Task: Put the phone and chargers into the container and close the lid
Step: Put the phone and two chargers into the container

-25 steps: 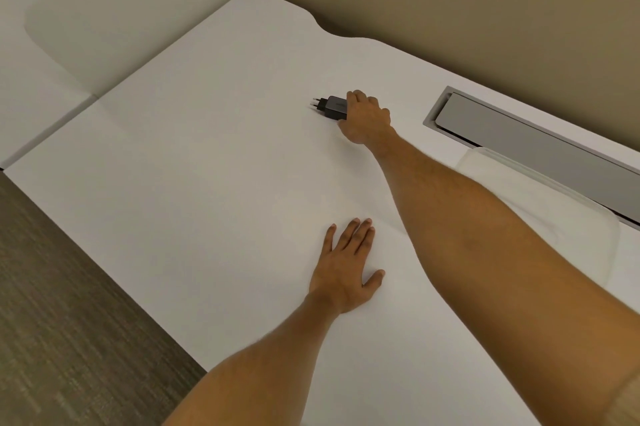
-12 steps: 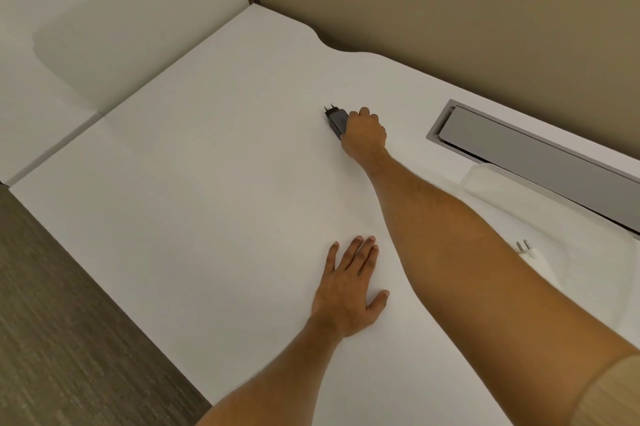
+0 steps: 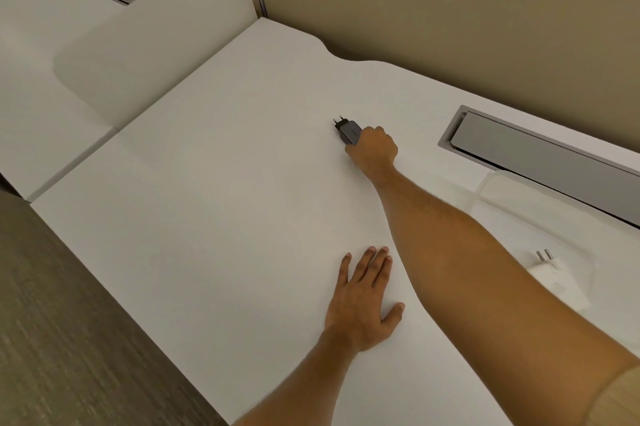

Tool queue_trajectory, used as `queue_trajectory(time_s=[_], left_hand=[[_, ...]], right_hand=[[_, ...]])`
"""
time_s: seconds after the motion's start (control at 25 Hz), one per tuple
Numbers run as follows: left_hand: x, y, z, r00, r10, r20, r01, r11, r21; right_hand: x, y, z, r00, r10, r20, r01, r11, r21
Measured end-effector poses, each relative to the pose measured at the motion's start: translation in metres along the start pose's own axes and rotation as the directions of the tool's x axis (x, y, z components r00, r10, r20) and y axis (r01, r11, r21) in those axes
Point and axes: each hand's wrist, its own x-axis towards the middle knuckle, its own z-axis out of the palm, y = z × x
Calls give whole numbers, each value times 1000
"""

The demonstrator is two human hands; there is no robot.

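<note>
A black charger (image 3: 348, 131) with two prongs pointing up and away is held in my right hand (image 3: 374, 152), far out over the middle of the white desk (image 3: 207, 200). My left hand (image 3: 363, 301) lies flat on the desk, palm down, fingers apart, holding nothing. A clear plastic container (image 3: 498, 190) sits at the right, partly behind my right forearm. Inside it lies a white charger (image 3: 557, 278) with its two prongs pointing away. No phone or lid is visible.
A grey recessed cable tray (image 3: 540, 155) runs along the desk's back right. A beige partition wall (image 3: 415, 17) stands behind the desk. A neighbouring white desk (image 3: 52, 62) lies to the left, and dark carpet (image 3: 62, 339) at the lower left.
My right hand has closed on the black charger and turned it so its prongs point up and away. The view has shifted, bringing the white charger in the container into sight.
</note>
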Motion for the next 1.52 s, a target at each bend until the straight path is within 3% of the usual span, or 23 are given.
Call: queue_trajectory(time_s=[0.24, 0.6, 1.0, 1.24, 1.52], left_hand=[[-1, 0, -2, 1000, -2, -6, 2, 1000, 14], [-3, -1, -3, 999, 7, -35, -6, 1000, 26], [-5, 1, -7, 998, 23, -54, -22, 999, 28], [-5, 1, -6, 998, 23, -64, -20, 999, 37], [-5, 0, -4, 998, 27, -59, -25, 999, 40]], right_hand=[[-16, 10, -15, 999, 5, 40, -4, 999, -33], [-54, 48, -102, 994, -29, -104, 30, 1000, 8], [-149, 152, -176, 965, 190, -183, -189, 982, 28], [-186, 198, -180, 939, 328, -99, -331, 944, -9], [-176, 200, -151, 940, 340, -25, -337, 918, -210]])
